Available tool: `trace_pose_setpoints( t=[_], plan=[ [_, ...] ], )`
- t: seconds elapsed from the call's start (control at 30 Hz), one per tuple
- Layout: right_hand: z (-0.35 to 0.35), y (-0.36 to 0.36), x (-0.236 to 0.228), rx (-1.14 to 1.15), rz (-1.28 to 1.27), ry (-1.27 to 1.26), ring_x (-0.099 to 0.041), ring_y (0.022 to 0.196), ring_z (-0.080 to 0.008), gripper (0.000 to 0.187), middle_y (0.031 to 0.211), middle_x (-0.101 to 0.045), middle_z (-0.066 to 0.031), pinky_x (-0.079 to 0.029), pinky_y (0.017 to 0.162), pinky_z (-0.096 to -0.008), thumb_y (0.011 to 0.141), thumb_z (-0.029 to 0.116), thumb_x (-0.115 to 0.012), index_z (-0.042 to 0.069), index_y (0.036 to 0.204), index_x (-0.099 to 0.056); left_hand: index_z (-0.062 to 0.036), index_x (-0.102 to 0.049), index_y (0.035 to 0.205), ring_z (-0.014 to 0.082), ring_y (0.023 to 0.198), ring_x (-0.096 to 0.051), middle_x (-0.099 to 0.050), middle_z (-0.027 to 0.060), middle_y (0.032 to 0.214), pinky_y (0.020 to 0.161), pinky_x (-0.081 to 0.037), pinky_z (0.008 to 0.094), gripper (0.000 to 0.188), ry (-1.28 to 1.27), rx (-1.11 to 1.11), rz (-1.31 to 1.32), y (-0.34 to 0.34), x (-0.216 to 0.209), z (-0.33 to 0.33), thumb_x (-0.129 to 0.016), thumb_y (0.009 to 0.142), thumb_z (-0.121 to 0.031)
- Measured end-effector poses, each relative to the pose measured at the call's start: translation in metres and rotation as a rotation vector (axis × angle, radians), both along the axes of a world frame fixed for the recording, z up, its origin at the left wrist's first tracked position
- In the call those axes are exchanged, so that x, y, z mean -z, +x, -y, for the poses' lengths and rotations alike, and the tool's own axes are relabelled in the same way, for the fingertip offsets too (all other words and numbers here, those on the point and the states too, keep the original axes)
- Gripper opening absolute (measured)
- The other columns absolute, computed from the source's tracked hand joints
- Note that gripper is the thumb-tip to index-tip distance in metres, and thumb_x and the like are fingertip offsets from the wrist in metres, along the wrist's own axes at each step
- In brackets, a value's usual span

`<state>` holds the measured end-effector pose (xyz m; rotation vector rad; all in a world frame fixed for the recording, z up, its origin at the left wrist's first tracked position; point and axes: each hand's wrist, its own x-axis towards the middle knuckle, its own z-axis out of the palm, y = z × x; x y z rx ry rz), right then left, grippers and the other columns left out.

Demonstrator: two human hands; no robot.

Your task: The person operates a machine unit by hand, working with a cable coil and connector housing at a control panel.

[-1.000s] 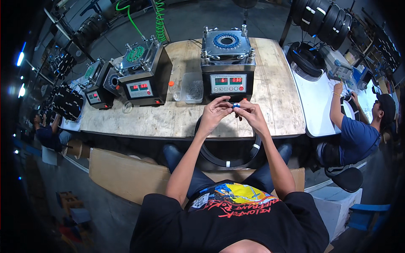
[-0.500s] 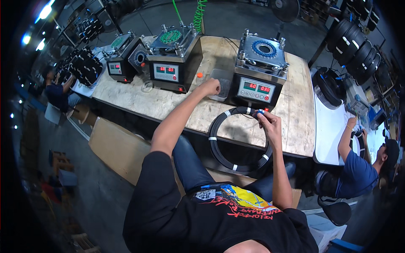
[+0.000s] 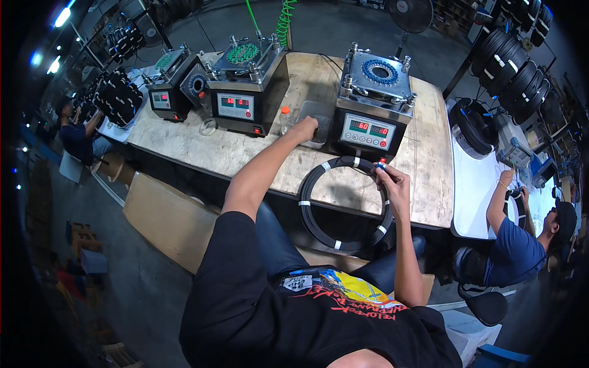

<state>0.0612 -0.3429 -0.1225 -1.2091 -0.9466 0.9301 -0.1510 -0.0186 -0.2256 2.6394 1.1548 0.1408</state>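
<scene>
A black cable coil with white tape bands hangs over the workbench's front edge, above my lap. My right hand pinches the coil's cable end with a small blue connector, just in front of the nearest grey machine. My left hand reaches out to a clear plastic tray on the wooden workbench, its fingers resting on the tray. Whether it grips anything there is hidden.
Two more grey machines with red displays stand at the bench's left. A green coiled hose hangs behind. A seated person works at a white table on the right; black coils hang beyond. Another person sits far left.
My hands, together at the connector a second ago, have parted: the left hand went out to the tray, the right keeps the cable end. My view has swung left.
</scene>
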Motion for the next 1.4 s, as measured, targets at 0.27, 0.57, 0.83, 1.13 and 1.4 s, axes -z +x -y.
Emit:
trace_pose_setpoints(
  t=[0.27,0.57,0.83,1.13,1.4],
  plan=[
    [-0.002,-0.003,0.009,-0.023,-0.014,0.015,-0.055,0.065,-0.0074,0.021,0.08,-0.068,-0.0028,-0.045,0.058,-0.024,0.097,0.012,-0.071,-0.006,0.108,-0.075,0.0059,-0.073,0.095,0.0451,0.097,-0.069,-0.068,0.0316,0.095,0.083,-0.056,0.0488,0.018,-0.072,0.035,0.111,-0.015,-0.023,0.011,-0.069,0.079,0.0],
    [0.001,0.001,0.012,-0.004,0.014,-0.001,-0.058,0.068,-0.0067,0.024,0.089,-0.072,-0.0055,-0.047,0.06,-0.0221,0.099,0.012,-0.068,-0.006,0.114,-0.073,0.0054,-0.073,0.095,0.0282,0.07,-0.072,-0.071,0.0208,0.076,0.066,-0.055,0.0372,0.014,-0.193,0.042,0.502,-0.017,-0.053,0.042,-0.07,0.089,-0.007],
    [-0.005,-0.005,0.013,-0.012,0.023,-0.006,-0.057,0.067,-0.0067,0.019,0.078,-0.066,-0.0018,-0.047,0.058,-0.0237,0.098,0.009,-0.069,-0.005,0.109,-0.075,0.0039,-0.076,0.11,0.009,0.079,-0.067,-0.075,0.0067,0.091,0.074,-0.053,0.0245,0.02,-0.418,-0.033,0.931,-0.005,-0.11,0.134,-0.068,0.097,-0.01],
    [-0.005,-0.012,0.006,-0.016,0.053,0.005,-0.057,0.061,-0.0054,0.023,0.075,-0.067,-0.001,-0.045,0.055,-0.0228,0.096,0.011,-0.072,-0.004,0.114,-0.075,0.0059,-0.072,0.112,0.0131,0.095,-0.072,-0.075,0.0096,0.102,0.087,-0.058,0.0263,0.02,-0.555,0.047,1.089,0.032,-0.141,0.219,-0.071,0.096,-0.006],
    [-0.005,-0.015,0.005,-0.039,0.048,0.034,-0.058,0.064,-0.005,0.025,0.078,-0.069,-0.0017,-0.046,0.055,-0.0228,0.095,0.011,-0.073,-0.003,0.114,-0.075,0.0057,-0.074,0.105,0.0132,0.09,-0.073,-0.076,0.009,0.093,0.082,-0.06,0.0259,0.013,-0.509,0.084,0.985,0.031,-0.138,0.223,-0.07,0.094,-0.001]
  ],
)
